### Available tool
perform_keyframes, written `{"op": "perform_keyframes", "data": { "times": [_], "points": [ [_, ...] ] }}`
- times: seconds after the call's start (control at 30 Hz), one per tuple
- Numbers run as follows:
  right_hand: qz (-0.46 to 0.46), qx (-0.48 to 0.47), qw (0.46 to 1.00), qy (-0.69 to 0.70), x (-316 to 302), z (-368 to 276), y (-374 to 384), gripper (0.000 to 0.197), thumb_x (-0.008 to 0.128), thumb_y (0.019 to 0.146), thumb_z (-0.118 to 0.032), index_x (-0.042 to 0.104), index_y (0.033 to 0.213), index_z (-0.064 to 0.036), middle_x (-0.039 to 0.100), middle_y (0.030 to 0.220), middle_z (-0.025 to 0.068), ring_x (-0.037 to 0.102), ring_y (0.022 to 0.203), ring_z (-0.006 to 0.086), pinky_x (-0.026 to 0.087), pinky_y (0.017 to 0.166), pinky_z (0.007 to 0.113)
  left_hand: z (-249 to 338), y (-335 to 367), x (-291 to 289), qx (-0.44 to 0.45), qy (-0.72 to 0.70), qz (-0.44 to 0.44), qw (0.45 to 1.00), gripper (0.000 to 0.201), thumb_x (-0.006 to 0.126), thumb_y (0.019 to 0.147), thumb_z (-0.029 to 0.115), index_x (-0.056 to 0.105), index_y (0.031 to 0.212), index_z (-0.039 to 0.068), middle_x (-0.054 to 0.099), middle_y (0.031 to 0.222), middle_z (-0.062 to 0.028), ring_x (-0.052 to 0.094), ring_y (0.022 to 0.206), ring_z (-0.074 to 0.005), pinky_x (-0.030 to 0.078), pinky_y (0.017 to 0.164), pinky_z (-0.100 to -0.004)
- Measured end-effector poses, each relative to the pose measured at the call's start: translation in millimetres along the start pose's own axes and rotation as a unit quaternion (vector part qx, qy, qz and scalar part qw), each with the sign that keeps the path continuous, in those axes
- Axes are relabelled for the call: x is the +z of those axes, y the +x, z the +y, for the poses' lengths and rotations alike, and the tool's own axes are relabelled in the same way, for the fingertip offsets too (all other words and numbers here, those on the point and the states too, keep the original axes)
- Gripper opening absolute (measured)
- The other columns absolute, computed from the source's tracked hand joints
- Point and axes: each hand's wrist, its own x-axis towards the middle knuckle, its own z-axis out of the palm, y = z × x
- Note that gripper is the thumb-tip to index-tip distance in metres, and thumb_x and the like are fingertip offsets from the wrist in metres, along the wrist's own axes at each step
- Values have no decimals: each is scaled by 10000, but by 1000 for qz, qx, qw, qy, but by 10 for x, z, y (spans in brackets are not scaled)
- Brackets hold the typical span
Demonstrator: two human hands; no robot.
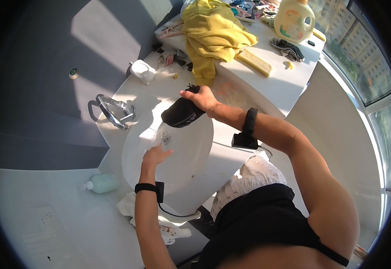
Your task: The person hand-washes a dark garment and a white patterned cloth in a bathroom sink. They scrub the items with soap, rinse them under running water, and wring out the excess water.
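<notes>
My right hand (204, 99) grips a black shoe (183, 112) with pale stripes on its side. The shoe hangs tilted over the far part of a white oval washbasin (182, 170). Lower and to the left, my left hand (157, 155) is over the basin with fingers apart, holding nothing. Just beyond its fingertips, a small patch of splashing water or the drain (164, 136) shows in the bowl; which one I cannot tell. A curved chrome faucet (112, 112) stands at the basin's left edge.
A yellow garment (213, 33) drapes off the white counter (289, 76) beside a yellowish bar (254, 62), a dark crumpled cloth (288, 49) and a cream detergent jug (294, 20). Near the faucet sits a white container (143, 71). A pale green bottle (102, 184) lies left of the basin.
</notes>
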Motion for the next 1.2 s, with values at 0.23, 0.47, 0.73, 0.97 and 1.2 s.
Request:
{"op": "perform_keyframes", "data": {
  "times": [0.23,0.47,0.73,0.97,1.2],
  "points": [
    [5,57,998,19,-704,121,125,599,676,753,-425,540,1026,90,611,926,144,596,826,207,458,751,317,154,-120,253,54,-100,51,992,457,606,794,433,609,1077,74,628,962,-102,577,992,-239,440,802,-394],
    [-4,3,993,120,-1883,-473,36,386,668,803,-320,575,978,11,622,804,65,607,689,138,482,603,254,882,-264,-5,14,-329,150,932,361,613,789,344,612,976,35,646,926,-126,611,879,-262,462,766,-349],
    [195,-280,938,-55,-4266,-1044,582,559,664,817,-286,454,1211,50,575,1121,132,609,949,199,505,841,289,1343,-521,129,-51,-375,166,911,325,629,770,333,622,918,44,639,902,-137,602,884,-295,466,765,-378],
    [240,-232,809,-483,-5260,-452,1109,867,646,758,-515,303,1357,8,420,1314,195,446,1160,339,393,942,386,1211,-1072,445,-198,-354,367,837,395,659,767,269,553,1069,37,583,1055,-149,573,975,-319,464,808,-401],
    [288,-323,741,-513,-4624,-860,317,550,616,819,-428,546,1166,-7,601,1085,159,589,966,266,480,826,398,224,-1979,867,-440,-275,471,713,554,695,734,192,450,1180,-27,491,1160,-191,455,1097,-345,434,870,-424]
  ]
}}
